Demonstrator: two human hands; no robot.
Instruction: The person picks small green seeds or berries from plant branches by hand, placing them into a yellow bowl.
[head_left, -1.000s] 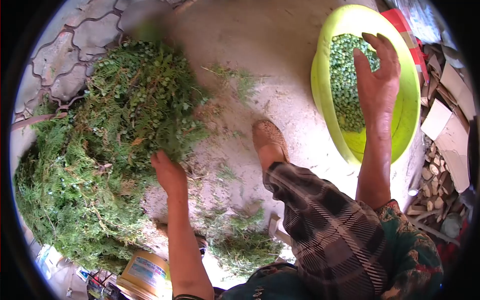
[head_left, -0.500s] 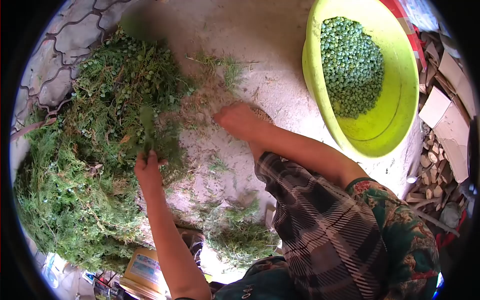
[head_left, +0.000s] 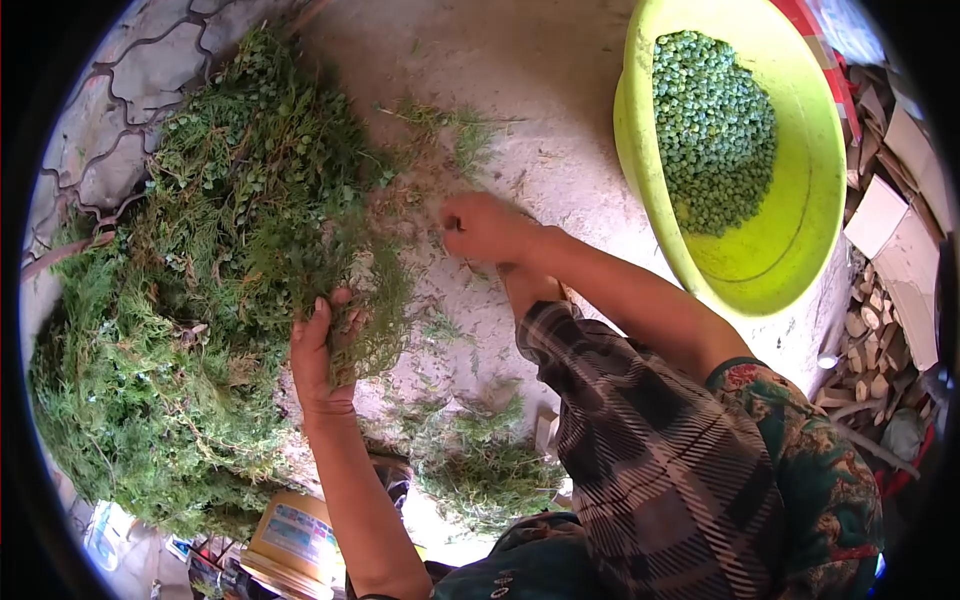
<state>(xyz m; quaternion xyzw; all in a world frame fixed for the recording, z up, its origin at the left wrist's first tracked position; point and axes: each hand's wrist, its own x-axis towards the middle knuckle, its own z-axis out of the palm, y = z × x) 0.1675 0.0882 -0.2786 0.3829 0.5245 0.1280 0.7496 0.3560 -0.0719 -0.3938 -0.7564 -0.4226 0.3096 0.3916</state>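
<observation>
My left hand [head_left: 322, 352] grips a green leafy branch [head_left: 305, 215] lifted from the big heap of cut green branches [head_left: 150, 380] on the left. The branch carries many small green berries. My right hand [head_left: 482, 226] is at the branch's right edge, fingers pinched on its twigs; whether it holds berries is unclear. A lime-green plastic basin [head_left: 800, 215] stands at the upper right, holding a mound of picked green berries [head_left: 715, 130]. It is well apart from both hands.
The ground is pale concrete [head_left: 560, 90] with paving stones [head_left: 140, 70] at upper left. A smaller pile of stripped twigs [head_left: 485, 470] lies by my plaid-trousered leg [head_left: 650, 450]. Wood scraps and cardboard [head_left: 895, 260] lie at the right; a yellow box [head_left: 290, 545] sits below.
My right hand left the basin and came across to the branch. My left hand raised the branch off the heap and closed around its stem.
</observation>
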